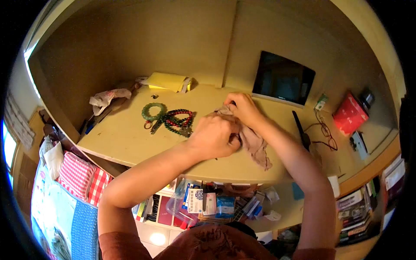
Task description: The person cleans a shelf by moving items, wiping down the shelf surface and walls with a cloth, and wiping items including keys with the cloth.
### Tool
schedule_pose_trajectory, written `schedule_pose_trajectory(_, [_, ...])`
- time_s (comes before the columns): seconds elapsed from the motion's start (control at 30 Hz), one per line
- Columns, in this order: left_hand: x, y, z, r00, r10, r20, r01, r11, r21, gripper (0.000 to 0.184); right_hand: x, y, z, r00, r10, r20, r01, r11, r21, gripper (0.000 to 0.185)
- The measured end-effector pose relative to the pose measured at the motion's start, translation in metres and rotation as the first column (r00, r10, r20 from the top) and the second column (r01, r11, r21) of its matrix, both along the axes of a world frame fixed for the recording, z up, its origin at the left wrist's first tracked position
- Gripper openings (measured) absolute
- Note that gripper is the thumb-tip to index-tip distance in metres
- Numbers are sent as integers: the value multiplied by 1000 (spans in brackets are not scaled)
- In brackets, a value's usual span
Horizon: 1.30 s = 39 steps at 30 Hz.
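A crumpled greyish-pink cloth (255, 146) is bunched between my two hands above the desk, one end hanging toward the front edge. My left hand (216, 135) is closed on it, fingers curled under. Just beyond, my right hand (243, 109) pinches the cloth's upper part. Something small and dark shows by the right fingers, but I cannot make out what it is. To the left of my hands lie dark bead bracelets (170, 123) with a red bead string (186, 113) among them. Beside these is a pale green bead bracelet (149, 112).
A tablet-like screen (284, 78) leans at the back. Glasses (326, 130), a black-strapped watch (301, 128) and a red box (350, 113) lie on the right. At the back left are a yellow packet (167, 81) and a plastic bag (108, 100). Below the desk edge is an open, cluttered drawer.
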State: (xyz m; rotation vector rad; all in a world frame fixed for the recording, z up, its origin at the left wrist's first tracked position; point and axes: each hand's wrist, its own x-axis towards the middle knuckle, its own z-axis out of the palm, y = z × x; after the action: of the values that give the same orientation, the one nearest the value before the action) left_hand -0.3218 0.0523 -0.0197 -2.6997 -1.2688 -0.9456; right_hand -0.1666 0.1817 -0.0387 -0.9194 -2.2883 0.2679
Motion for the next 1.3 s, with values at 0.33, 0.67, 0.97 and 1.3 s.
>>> schedule_pose_trajectory(0.33, [7,2,0,934,-325,148,334,942,-38,9,9,-20,-26,926,-148,-347,192,977,95,15])
schedule_pose_trajectory(0.67, [10,4,-2,931,-303,202,319,946,-51,4,14,-35,-8,938,-280,-204,291,956,26,7])
schedule_pose_trajectory(0.97, [13,2,-1,934,-284,217,296,955,-26,4,14,-6,-7,864,-341,-371,331,939,-94,7])
schedule_pose_trajectory(1.3, [7,6,-2,946,-269,182,217,940,261,7,-40,82,-20,833,-471,-291,497,868,16,8])
